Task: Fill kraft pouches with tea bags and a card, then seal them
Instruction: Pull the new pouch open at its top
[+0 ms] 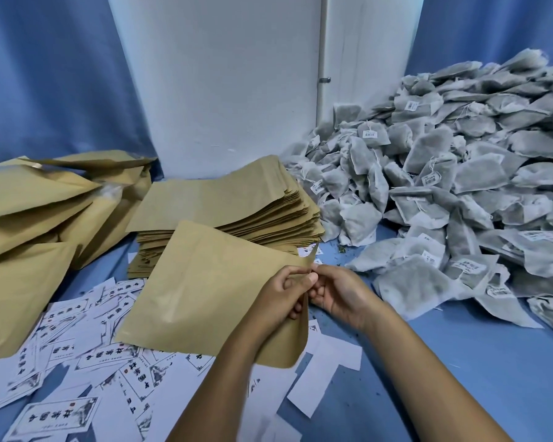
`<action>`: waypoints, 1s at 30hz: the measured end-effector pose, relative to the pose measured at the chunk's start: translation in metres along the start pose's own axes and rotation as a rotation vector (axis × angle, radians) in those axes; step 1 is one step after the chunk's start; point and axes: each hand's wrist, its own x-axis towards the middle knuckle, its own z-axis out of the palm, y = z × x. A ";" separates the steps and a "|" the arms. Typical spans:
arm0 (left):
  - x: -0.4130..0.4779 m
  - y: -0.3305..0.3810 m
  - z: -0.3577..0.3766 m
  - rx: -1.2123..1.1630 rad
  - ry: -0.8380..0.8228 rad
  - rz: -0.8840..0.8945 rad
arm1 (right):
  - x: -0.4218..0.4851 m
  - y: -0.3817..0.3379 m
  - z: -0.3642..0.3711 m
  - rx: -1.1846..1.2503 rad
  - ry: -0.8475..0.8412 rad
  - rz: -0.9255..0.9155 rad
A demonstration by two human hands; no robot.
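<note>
Both hands pinch one kraft pouch [205,282] at its right edge: left hand [288,295] grip over, right hand [339,295] grip behind; tea bags [444,186] farther right.

I count one kraft pouch [205,282] in hand, one stack of flat pouches [237,205], tea bags [444,193] and cards [87,346] too many to count.

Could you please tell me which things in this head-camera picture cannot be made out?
- Head view: whether the flat brown kraft pouch is open yet; the left hand and right hand cover its edge.
- Head view: the small print on the white printed cards is too small to read.
- Head view: the heap of grey tea bags is cut off by the right edge.
</note>
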 end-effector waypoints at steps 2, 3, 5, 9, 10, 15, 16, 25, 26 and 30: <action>0.000 0.001 0.001 -0.012 0.008 -0.004 | -0.001 0.001 0.001 0.028 -0.005 0.010; 0.000 0.001 0.001 -0.013 0.012 -0.005 | -0.001 0.002 0.001 0.047 -0.007 0.010; 0.001 0.001 0.001 -0.008 0.021 -0.005 | -0.001 0.003 0.001 0.077 -0.009 0.006; -0.001 0.001 0.002 -0.003 0.022 -0.010 | -0.002 0.004 0.001 0.085 -0.007 -0.002; -0.002 0.001 0.002 -0.008 0.020 -0.013 | -0.002 0.004 0.001 0.080 -0.002 -0.003; -0.003 0.002 -0.001 -0.041 0.001 -0.024 | -0.002 0.004 0.003 0.054 -0.001 0.005; -0.003 0.003 -0.001 -0.046 -0.010 -0.024 | -0.002 0.004 0.003 0.048 0.000 0.003; -0.003 0.003 -0.003 -0.019 -0.051 -0.005 | -0.003 0.002 0.002 0.049 -0.020 0.020; -0.003 0.003 -0.004 -0.020 -0.052 -0.007 | -0.003 0.002 0.002 0.046 -0.020 0.025; -0.001 0.002 -0.004 -0.020 -0.039 -0.032 | -0.003 0.002 0.002 0.035 -0.003 0.031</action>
